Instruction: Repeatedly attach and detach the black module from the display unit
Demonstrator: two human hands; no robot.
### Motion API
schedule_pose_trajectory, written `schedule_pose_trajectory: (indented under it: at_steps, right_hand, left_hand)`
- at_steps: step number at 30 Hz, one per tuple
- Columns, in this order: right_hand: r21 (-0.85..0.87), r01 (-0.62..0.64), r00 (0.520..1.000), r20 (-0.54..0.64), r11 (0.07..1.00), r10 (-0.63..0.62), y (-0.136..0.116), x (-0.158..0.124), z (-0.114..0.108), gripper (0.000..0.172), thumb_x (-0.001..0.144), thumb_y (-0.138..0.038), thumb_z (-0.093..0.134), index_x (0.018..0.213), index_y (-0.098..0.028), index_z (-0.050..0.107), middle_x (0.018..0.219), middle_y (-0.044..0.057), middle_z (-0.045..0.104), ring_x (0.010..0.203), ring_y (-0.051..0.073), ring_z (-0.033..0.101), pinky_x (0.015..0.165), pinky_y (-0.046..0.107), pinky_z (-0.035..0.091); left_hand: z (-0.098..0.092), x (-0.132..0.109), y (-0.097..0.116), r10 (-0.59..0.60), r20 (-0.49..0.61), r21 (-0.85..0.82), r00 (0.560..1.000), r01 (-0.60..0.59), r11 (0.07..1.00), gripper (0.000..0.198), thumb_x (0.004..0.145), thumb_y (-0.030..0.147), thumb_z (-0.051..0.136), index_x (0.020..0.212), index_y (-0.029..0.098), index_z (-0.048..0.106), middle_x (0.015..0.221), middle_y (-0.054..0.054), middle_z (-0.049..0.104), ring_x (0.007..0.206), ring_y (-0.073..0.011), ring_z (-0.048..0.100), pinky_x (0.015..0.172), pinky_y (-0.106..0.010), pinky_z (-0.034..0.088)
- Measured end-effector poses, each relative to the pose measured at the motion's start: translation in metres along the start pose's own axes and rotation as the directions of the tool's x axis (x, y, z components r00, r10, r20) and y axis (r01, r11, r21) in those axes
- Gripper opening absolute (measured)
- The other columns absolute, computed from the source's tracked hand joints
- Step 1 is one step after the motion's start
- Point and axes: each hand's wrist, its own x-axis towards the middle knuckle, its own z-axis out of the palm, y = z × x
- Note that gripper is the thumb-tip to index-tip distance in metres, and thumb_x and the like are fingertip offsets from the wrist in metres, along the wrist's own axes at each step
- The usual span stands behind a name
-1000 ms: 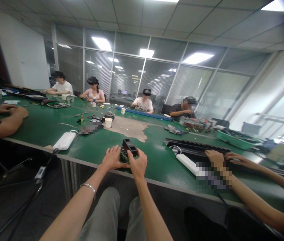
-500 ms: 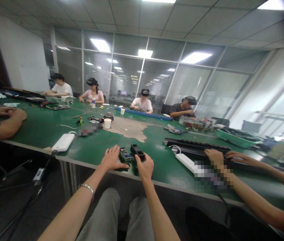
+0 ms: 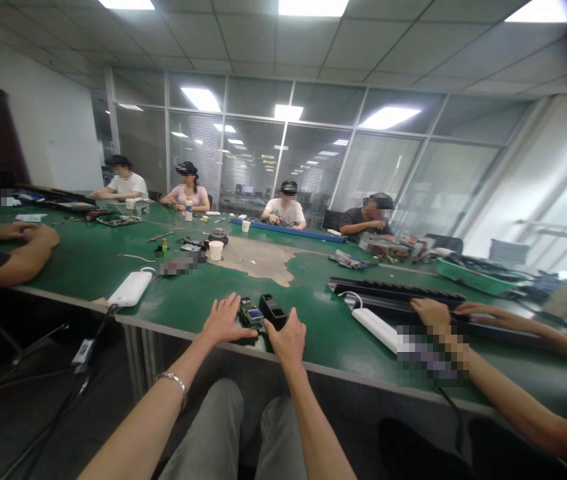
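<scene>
A small green circuit board with a little screen [image 3: 253, 315] lies near the table's front edge. My left hand [image 3: 222, 321] rests at its left side, fingers spread and thumb reaching along its near end. To the right of the board is a black rectangular housing [image 3: 272, 308] with openings in its upper face. My right hand [image 3: 287, 339] is at the housing's near end, thumb and fingers apart on either side of it. Whether the fingertips touch the housing I cannot tell.
On the green table [image 3: 213, 293] stand a paper cup [image 3: 216, 251] and a white power strip [image 3: 131, 289]. Another white strip [image 3: 374, 329] lies at right, beside a co-worker's hands [image 3: 433, 315] and long black rails [image 3: 398, 291]. A green basket [image 3: 478, 277] stands farther right.
My right thumb and fingers have spread apart at the housing's near end. The housing sits slightly closer to the board. My left hand has hardly moved; the view has tilted slightly.
</scene>
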Motion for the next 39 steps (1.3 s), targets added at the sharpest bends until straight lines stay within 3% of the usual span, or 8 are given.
schedule_pose_trajectory:
  at_steps: [8,12,21,32,36,39]
  right_hand:
    - [0.033,-0.041,0.999,0.037,0.999,0.04,0.0,-0.002,-0.005,0.066,0.083,-0.054,0.054,0.128,-0.007,0.053,0.109,0.019,0.065,0.101,0.031,0.055,0.084,0.035,0.039]
    - [0.041,-0.05,0.997,0.06,0.998,0.048,0.001,-0.002,-0.006,0.054,0.084,-0.051,0.053,0.12,-0.012,0.059,0.098,0.015,0.067,0.095,0.029,0.055,0.081,0.034,0.039]
    - [0.038,-0.092,0.992,0.087,0.995,0.089,-0.003,-0.004,-0.008,0.05,0.082,-0.053,0.054,0.117,-0.017,0.061,0.098,0.011,0.067,0.096,0.027,0.055,0.079,0.031,0.039]
    - [0.108,-0.161,0.985,0.083,0.981,0.153,-0.005,-0.005,-0.011,0.056,0.079,-0.059,0.054,0.114,-0.017,0.064,0.096,0.012,0.069,0.091,0.026,0.06,0.077,0.032,0.041]
    - [0.266,-0.287,0.956,0.14,0.92,0.258,-0.019,0.001,-0.021,0.055,0.078,-0.061,0.053,0.11,-0.018,0.066,0.095,0.01,0.07,0.089,0.024,0.064,0.076,0.03,0.043]
    - [0.317,-0.242,0.97,0.097,0.917,0.222,-0.041,0.007,-0.028,0.055,0.078,-0.059,0.054,0.11,-0.016,0.066,0.096,0.011,0.071,0.091,0.024,0.065,0.078,0.029,0.044]
  left_hand:
    - [-0.01,0.004,0.004,-0.007,0.089,-0.02,0.996,0.009,1.0,0.108,0.058,0.09,0.047,0.142,0.023,0.034,0.147,-0.013,0.041,0.133,-0.0361,0.037,0.111,-0.052,0.023]
    - [-0.005,0.0,0.005,0.0,-0.001,-0.017,1.0,0.0,1.0,0.109,0.061,0.09,0.045,0.143,0.02,0.033,0.147,-0.014,0.039,0.132,-0.0359,0.036,0.112,-0.05,0.021]
    - [0.004,-0.005,-0.001,0.029,-0.087,-0.073,0.996,-0.036,0.997,0.106,0.062,0.085,0.052,0.145,0.021,0.032,0.145,-0.013,0.043,0.132,-0.0363,0.035,0.113,-0.052,0.016]
    - [0.0,-0.009,-0.002,0.017,-0.085,-0.092,0.996,-0.025,0.995,0.108,0.061,0.085,0.054,0.145,0.02,0.031,0.145,-0.013,0.042,0.133,-0.036,0.034,0.114,-0.052,0.015]
    - [0.001,-0.01,-0.002,0.019,-0.088,-0.082,0.996,-0.026,0.996,0.106,0.063,0.083,0.054,0.144,0.019,0.032,0.144,-0.014,0.043,0.133,-0.0363,0.035,0.114,-0.053,0.014]
    - [0.001,-0.01,-0.002,0.022,-0.092,-0.079,0.996,-0.029,0.996,0.105,0.063,0.083,0.053,0.144,0.02,0.033,0.144,-0.014,0.043,0.133,-0.0361,0.035,0.114,-0.053,0.014]
